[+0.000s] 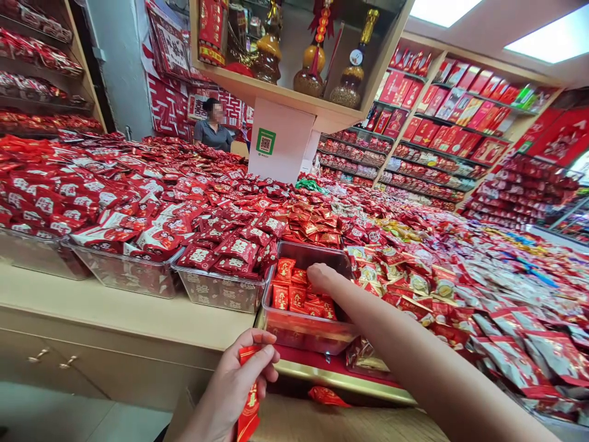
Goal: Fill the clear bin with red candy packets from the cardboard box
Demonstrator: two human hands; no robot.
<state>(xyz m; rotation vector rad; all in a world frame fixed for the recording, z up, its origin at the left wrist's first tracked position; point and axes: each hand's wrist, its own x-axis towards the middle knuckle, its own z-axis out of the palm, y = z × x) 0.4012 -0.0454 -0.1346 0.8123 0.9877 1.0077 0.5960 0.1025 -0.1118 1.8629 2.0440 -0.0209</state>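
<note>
My left hand [246, 374] is closed around a red candy packet [251, 402] with gold lettering, low in front of the counter. Beyond it, a clear plastic bin [306, 322] holds red packets [297, 298] with the same kind of gold characters, standing in rows toward its near side. Over the bin's right part, my right hand [321, 277] reaches down inside with its back to me. Its fingers are hidden, so what they touch or grip cannot be seen. Another red packet [327, 396] lies below the counter's gold edge, by a brown surface.
Bins of dark red packets [237, 248] and white-and-red packets [151, 236] line the counter [138, 313] to the left. Heaped packets [442, 288] spread to the right. A cabinet with bottles [308, 80] overhangs the display. A person [214, 132] is at the back.
</note>
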